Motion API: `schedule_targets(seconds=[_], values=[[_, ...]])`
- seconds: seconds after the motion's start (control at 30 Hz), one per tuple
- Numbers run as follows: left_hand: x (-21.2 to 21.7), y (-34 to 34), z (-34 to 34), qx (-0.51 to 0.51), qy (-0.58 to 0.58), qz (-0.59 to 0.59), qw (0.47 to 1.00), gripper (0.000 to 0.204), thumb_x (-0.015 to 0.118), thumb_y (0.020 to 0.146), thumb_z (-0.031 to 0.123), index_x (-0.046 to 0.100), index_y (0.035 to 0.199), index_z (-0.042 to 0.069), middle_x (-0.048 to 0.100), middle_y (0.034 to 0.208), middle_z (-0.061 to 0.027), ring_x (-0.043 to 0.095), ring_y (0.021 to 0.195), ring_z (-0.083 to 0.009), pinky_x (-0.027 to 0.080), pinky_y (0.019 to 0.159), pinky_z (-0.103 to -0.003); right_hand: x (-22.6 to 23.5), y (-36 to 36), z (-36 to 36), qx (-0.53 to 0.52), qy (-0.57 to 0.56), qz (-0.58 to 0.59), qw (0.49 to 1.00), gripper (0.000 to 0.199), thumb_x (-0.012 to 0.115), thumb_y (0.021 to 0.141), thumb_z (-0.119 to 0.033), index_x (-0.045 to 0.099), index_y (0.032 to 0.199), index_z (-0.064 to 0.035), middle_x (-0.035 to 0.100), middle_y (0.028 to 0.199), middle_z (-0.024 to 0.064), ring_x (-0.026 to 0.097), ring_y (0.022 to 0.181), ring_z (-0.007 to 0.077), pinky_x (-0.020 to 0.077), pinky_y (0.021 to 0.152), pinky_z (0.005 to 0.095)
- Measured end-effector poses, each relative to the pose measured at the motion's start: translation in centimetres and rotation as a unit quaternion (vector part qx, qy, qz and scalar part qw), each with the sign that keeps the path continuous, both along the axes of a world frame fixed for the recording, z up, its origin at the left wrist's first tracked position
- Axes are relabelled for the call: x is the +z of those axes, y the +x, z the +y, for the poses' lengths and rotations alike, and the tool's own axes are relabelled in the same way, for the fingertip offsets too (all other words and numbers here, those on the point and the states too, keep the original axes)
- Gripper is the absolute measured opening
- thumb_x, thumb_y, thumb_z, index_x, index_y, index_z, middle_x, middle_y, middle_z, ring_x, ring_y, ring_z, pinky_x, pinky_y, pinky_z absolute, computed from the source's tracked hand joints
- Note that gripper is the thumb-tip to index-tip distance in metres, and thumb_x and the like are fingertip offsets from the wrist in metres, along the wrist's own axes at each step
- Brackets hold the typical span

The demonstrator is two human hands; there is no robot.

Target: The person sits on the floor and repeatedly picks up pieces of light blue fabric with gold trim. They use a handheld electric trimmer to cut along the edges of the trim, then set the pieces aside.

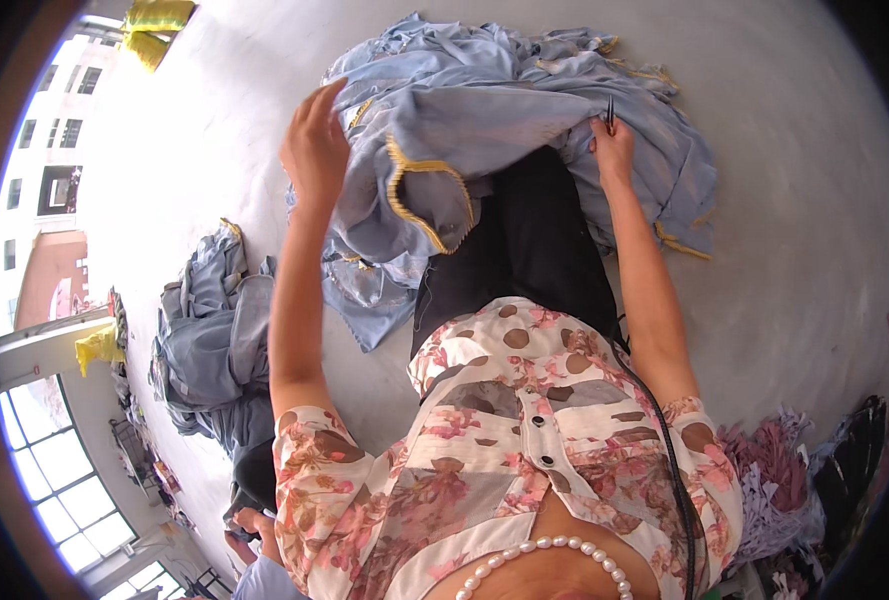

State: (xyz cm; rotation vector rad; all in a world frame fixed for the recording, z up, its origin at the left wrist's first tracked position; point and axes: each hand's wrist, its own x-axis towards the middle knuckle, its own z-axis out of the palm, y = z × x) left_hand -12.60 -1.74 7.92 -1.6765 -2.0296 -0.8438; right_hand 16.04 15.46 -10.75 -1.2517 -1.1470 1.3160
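A large heap of light blue fabric point(444, 60) with yellow stitched edges lies in front of me and across my lap. My left hand point(316, 145) is raised at the heap's left side, fingers stretched out with nothing visible in them; its palm side is partly hidden. Farther right, my right hand point(612, 148) is closed around small dark thread snips point(610, 108), their two thin points showing above the fingers. A fold of the fabric stretches across to this hand, and I cannot tell whether it is pinched too. A yellow-edged opening point(432, 205) in the cloth hangs between my arms.
Another pile of grey-blue garments point(214, 335) lies on the floor to my left. Mauve and pale cloth scraps point(769, 470) are heaped at the lower right. Yellow bags point(154, 30) stand at the far left. Part of another person point(259, 535) shows at the lower left.
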Motion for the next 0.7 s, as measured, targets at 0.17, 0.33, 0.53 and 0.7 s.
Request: schedule_targets(seconds=[0.17,0.33,0.53,0.7], values=[[-6.3,12.5,-3.7,-0.186,-0.114,0.038,0.975,0.054,0.078,0.060,0.018,0.059,0.110,0.013,0.057,0.120,-0.0099,0.056,0.107,-0.0278,0.043,0.091,-0.041,-2.6,0.8,0.8,-0.043,0.143,-0.180,0.972,0.024,0.058,0.088,-0.025,0.059,0.077,-0.0034,0.051,0.061,0.0015,0.051,0.055,0.0118,0.0369,0.046,0.0279],[-12.4,7.3,-2.0,-0.180,-0.201,0.086,0.959,0.046,0.069,0.058,0.006,0.057,0.102,0.015,0.057,0.116,-0.0111,0.058,0.101,-0.0288,0.047,0.084,-0.037,-6.4,2.1,1.1,-0.057,-0.099,0.033,0.993,0.028,0.056,0.088,-0.032,0.058,0.094,-0.0053,0.058,0.079,0.0043,0.055,0.066,0.0166,0.0426,0.055,0.0338],[-6.7,2.3,-1.1,-0.030,-0.073,-0.243,0.967,0.018,0.056,0.064,-0.004,0.059,0.078,0.006,0.062,0.074,-0.0072,0.061,0.070,-0.0182,0.047,0.068,-0.028,2.1,2.7,-6.5,0.056,-0.218,0.021,0.974,0.032,0.058,0.086,-0.036,0.056,0.100,-0.0077,0.054,0.079,0.0016,0.051,0.064,0.0130,0.0415,0.050,0.0324],[-1.4,-0.1,-2.1,-0.039,0.038,-0.369,0.928,0.013,0.056,0.067,-0.006,0.058,0.076,0.002,0.057,0.073,0.0025,0.052,0.071,-0.0058,0.042,0.068,-0.020,5.3,2.8,-7.5,0.145,-0.164,-0.050,0.974,0.037,0.059,0.084,-0.038,0.055,0.101,-0.0051,0.055,0.080,0.0020,0.052,0.072,0.0141,0.0429,0.054,0.0339]])
